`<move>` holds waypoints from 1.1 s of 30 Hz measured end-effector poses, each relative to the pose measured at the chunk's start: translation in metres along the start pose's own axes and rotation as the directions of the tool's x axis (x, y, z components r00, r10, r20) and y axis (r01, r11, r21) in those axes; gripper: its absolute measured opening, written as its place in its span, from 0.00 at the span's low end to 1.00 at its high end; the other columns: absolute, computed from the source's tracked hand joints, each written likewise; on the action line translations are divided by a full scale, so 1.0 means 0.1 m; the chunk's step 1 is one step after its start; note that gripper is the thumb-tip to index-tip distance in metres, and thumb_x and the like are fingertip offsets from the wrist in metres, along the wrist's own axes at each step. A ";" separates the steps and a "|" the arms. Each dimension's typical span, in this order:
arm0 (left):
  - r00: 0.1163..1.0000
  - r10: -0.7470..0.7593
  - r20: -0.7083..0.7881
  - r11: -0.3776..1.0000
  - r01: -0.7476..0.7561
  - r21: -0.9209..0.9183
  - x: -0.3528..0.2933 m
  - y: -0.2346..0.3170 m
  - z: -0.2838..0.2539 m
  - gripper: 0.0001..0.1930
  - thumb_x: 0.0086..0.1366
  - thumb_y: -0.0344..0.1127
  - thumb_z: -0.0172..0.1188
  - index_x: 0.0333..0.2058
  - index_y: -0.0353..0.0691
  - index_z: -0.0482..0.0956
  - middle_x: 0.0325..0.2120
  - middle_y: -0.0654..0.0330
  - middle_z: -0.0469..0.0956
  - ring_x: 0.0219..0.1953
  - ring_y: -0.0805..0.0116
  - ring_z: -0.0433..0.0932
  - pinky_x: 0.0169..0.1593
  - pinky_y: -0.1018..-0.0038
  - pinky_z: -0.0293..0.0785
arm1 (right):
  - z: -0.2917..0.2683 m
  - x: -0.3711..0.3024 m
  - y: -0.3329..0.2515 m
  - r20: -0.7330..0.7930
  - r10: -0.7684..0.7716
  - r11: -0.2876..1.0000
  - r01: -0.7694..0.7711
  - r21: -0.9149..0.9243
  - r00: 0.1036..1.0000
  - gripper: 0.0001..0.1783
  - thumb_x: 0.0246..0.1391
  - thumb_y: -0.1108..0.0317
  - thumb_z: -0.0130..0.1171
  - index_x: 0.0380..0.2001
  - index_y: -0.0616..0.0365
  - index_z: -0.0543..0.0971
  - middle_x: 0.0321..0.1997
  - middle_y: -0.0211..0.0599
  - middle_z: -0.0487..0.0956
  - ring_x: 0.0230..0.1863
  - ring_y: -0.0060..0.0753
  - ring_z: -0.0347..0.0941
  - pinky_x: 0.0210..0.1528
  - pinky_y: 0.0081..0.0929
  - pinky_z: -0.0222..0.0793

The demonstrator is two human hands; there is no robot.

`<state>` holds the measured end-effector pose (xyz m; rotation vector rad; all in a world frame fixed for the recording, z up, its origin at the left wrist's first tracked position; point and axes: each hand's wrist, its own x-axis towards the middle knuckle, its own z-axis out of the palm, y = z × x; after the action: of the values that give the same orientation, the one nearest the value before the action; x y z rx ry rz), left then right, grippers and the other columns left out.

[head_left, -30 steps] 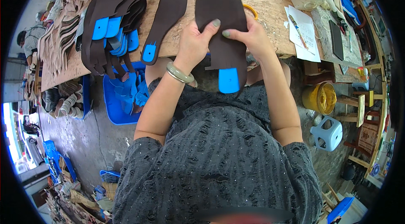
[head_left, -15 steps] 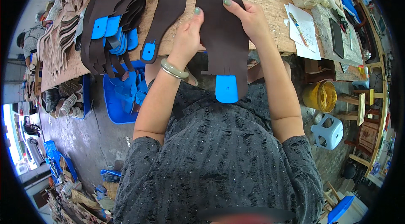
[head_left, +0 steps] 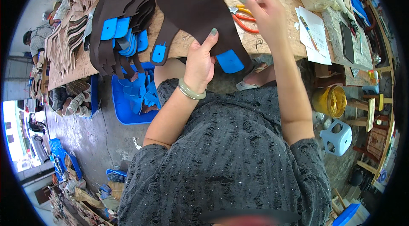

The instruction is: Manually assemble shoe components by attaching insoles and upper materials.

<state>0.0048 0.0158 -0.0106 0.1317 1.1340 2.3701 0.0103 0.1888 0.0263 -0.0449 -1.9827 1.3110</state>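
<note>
My left hand (head_left: 202, 65) grips a dark brown insole (head_left: 191, 6), thumb on top, near the blue heel patch (head_left: 231, 61) at its near end. The insole is tilted, its broad end pointing far left over the table. My right hand (head_left: 265, 11) is off the insole, empty, its slightly blurred fingers apart. Beside it on the table lie pliers (head_left: 246, 18) with orange and yellow handles. Partly under the held insole is another brown insole (head_left: 167, 34) with a blue heel patch. A stack of brown insoles (head_left: 121, 0) with blue patches stands to the left.
Pale insole pieces (head_left: 68, 51) are piled at the table's left. Papers with a pen (head_left: 313, 34) and a black phone (head_left: 347, 42) lie on the right. Below stand a blue bin (head_left: 123, 115) of blue scraps, a yellow bucket (head_left: 324, 102) and a light blue stool (head_left: 336, 136).
My right hand has let go of the insole and moved up and right. My left hand has swung the insole's broad end to the left, uncovering the pliers.
</note>
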 end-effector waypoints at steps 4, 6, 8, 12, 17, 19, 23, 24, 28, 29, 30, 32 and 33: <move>0.989 0.050 -0.142 0.999 -0.049 0.006 0.02 -0.07 0.03 0.15 0.65 0.34 0.56 0.49 0.35 0.71 0.44 0.59 0.76 0.44 0.70 0.77 0.46 0.72 0.76 | 0.09 -0.56 -0.12 -0.034 -0.249 0.935 0.231 -0.269 0.968 0.13 0.48 0.75 0.61 0.40 0.60 0.79 0.36 0.40 0.78 0.34 0.36 0.75 0.38 0.30 0.72; 0.988 0.114 -0.107 0.993 -0.113 0.019 0.02 -0.15 0.03 0.15 0.64 0.35 0.58 0.49 0.42 0.72 0.45 0.64 0.75 0.47 0.72 0.75 0.48 0.72 0.74 | 0.23 -0.66 -0.11 0.010 -0.384 0.855 0.360 -0.374 0.923 0.14 0.46 0.77 0.61 0.40 0.61 0.79 0.37 0.41 0.77 0.34 0.40 0.75 0.38 0.32 0.72; 0.985 0.144 -0.096 0.990 -0.144 0.005 0.00 -0.23 0.10 0.15 0.64 0.35 0.58 0.49 0.42 0.72 0.45 0.64 0.76 0.47 0.72 0.74 0.49 0.72 0.73 | 0.32 -0.69 -0.09 0.014 -0.399 0.832 0.368 -0.414 0.917 0.18 0.45 0.81 0.61 0.43 0.62 0.79 0.40 0.42 0.78 0.38 0.42 0.76 0.43 0.31 0.73; 0.979 0.181 -0.089 0.983 -0.183 -0.013 0.01 -0.39 0.12 0.16 0.64 0.36 0.58 0.49 0.41 0.72 0.45 0.64 0.76 0.48 0.73 0.73 0.49 0.74 0.71 | 0.34 -0.71 0.01 -0.066 -0.374 0.866 0.323 -0.381 0.925 0.17 0.45 0.81 0.61 0.43 0.62 0.79 0.40 0.44 0.79 0.40 0.41 0.77 0.44 0.30 0.73; 0.969 0.245 0.024 0.963 -0.247 0.106 0.00 -0.34 0.05 0.15 0.64 0.36 0.58 0.49 0.39 0.73 0.44 0.63 0.76 0.47 0.73 0.74 0.50 0.75 0.70 | 0.24 -0.70 -0.07 -0.110 -0.170 0.970 0.147 -0.194 0.979 0.19 0.44 0.77 0.63 0.44 0.59 0.79 0.36 0.41 0.81 0.38 0.38 0.78 0.41 0.28 0.73; 0.973 0.222 0.056 0.958 -0.229 0.175 0.01 -0.25 -0.02 0.15 0.65 0.35 0.57 0.49 0.37 0.73 0.44 0.61 0.76 0.46 0.73 0.74 0.50 0.74 0.70 | 0.18 -0.67 -0.15 -0.106 -0.041 0.995 0.031 -0.094 0.993 0.20 0.44 0.76 0.63 0.45 0.59 0.78 0.35 0.40 0.81 0.37 0.34 0.78 0.40 0.26 0.73; 0.989 0.094 0.118 0.908 -0.134 0.397 0.10 0.09 -0.04 0.16 0.64 0.35 0.58 0.47 0.33 0.74 0.41 0.61 0.78 0.43 0.74 0.75 0.48 0.76 0.71 | 0.00 -0.56 -0.16 0.057 0.286 0.958 -0.286 0.006 0.957 0.25 0.42 0.77 0.65 0.48 0.61 0.77 0.32 0.35 0.82 0.30 0.20 0.76 0.38 0.21 0.72; 0.986 0.013 0.168 0.916 -0.079 0.394 0.14 0.17 -0.07 0.16 0.64 0.35 0.58 0.47 0.33 0.74 0.41 0.61 0.78 0.42 0.74 0.76 0.47 0.76 0.72 | 0.00 -0.53 -0.08 0.128 0.327 0.921 -0.346 0.179 0.936 0.25 0.43 0.77 0.65 0.49 0.62 0.76 0.30 0.33 0.81 0.30 0.19 0.75 0.37 0.19 0.72; 0.980 -0.019 0.198 0.976 -0.025 0.218 0.16 0.08 -0.04 0.16 0.63 0.34 0.59 0.48 0.35 0.74 0.44 0.60 0.77 0.45 0.73 0.74 0.50 0.76 0.71 | 0.10 -0.41 0.04 0.260 0.341 0.767 -0.428 0.478 0.903 0.27 0.45 0.78 0.63 0.52 0.66 0.72 0.29 0.29 0.78 0.28 0.16 0.72 0.31 0.14 0.69; 0.986 0.043 0.163 0.990 -0.064 0.125 0.13 0.02 -0.01 0.16 0.63 0.34 0.58 0.49 0.35 0.74 0.45 0.60 0.76 0.46 0.73 0.73 0.51 0.76 0.70 | 0.14 -0.41 0.05 0.292 0.340 0.723 -0.447 0.527 0.894 0.27 0.46 0.79 0.63 0.52 0.66 0.71 0.29 0.29 0.78 0.27 0.15 0.71 0.30 0.13 0.67; 0.968 0.079 0.239 0.988 -0.108 0.110 0.09 0.00 0.02 0.16 0.64 0.33 0.57 0.50 0.35 0.73 0.45 0.60 0.75 0.48 0.73 0.72 0.52 0.74 0.68 | 0.19 -0.44 0.03 0.292 0.353 0.724 -0.457 0.516 0.889 0.26 0.48 0.77 0.62 0.52 0.67 0.70 0.30 0.28 0.78 0.28 0.13 0.70 0.30 0.13 0.65; 0.971 0.141 0.192 0.986 -0.156 0.066 0.08 -0.06 0.07 0.16 0.64 0.33 0.57 0.49 0.35 0.73 0.44 0.60 0.75 0.48 0.72 0.72 0.52 0.74 0.69 | 0.27 -0.47 -0.01 0.298 0.379 0.666 -0.482 0.570 0.876 0.25 0.49 0.75 0.62 0.52 0.66 0.70 0.31 0.28 0.79 0.29 0.13 0.70 0.32 0.13 0.65; 0.969 0.202 0.142 0.978 -0.207 0.020 0.06 -0.06 0.07 0.15 0.64 0.34 0.57 0.48 0.35 0.73 0.44 0.60 0.76 0.47 0.71 0.72 0.52 0.73 0.69 | 0.30 -0.48 -0.02 0.307 0.404 0.606 -0.504 0.616 0.862 0.24 0.50 0.74 0.62 0.51 0.66 0.70 0.32 0.28 0.79 0.31 0.13 0.70 0.34 0.13 0.66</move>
<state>0.0039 0.0274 -0.0116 0.4400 1.1421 2.4751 0.0282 0.1447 -0.0049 -0.1186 -1.5060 2.3899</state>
